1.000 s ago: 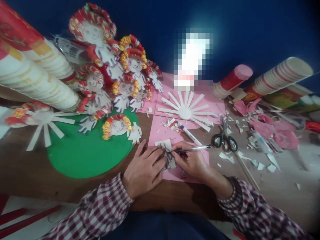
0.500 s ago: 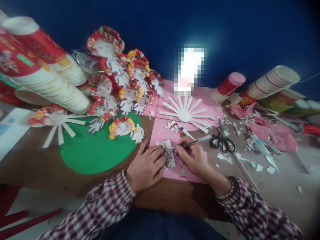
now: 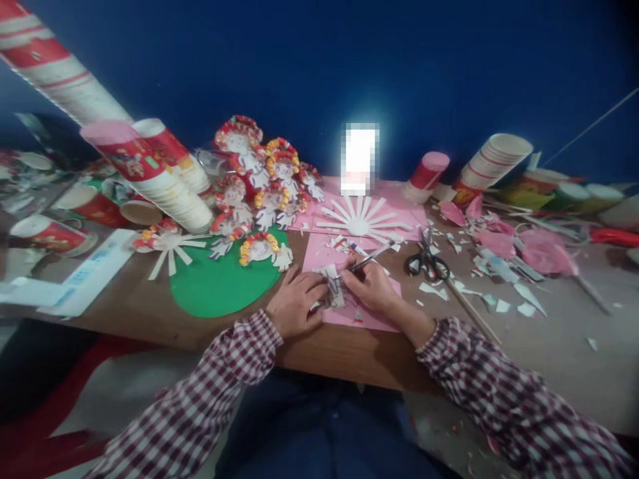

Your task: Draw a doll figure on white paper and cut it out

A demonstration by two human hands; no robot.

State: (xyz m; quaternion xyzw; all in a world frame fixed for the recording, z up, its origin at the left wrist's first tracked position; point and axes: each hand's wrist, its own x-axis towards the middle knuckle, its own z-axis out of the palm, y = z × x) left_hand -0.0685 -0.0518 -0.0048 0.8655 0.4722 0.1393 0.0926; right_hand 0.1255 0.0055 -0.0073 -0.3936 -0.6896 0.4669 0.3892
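One pen (image 3: pixel 382 251) in right hand (image 3: pixel 372 285), over one card (image 3: pixel 338 297).

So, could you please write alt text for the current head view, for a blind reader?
A person's right hand holds a pen at a small paper drawing on pink paper, while the left hand rests at its edge. Around them are scissors, a green sheet, paper dolls and stacked paper cups.

card (image 3: pixel 335 287) on paper sheet (image 3: pixel 377 318) | scissors (image 3: pixel 440 268) — right of sheet | cut cup (image 3: pixel 358 225) behind card | mat (image 3: pixel 217 291) — left of sheet
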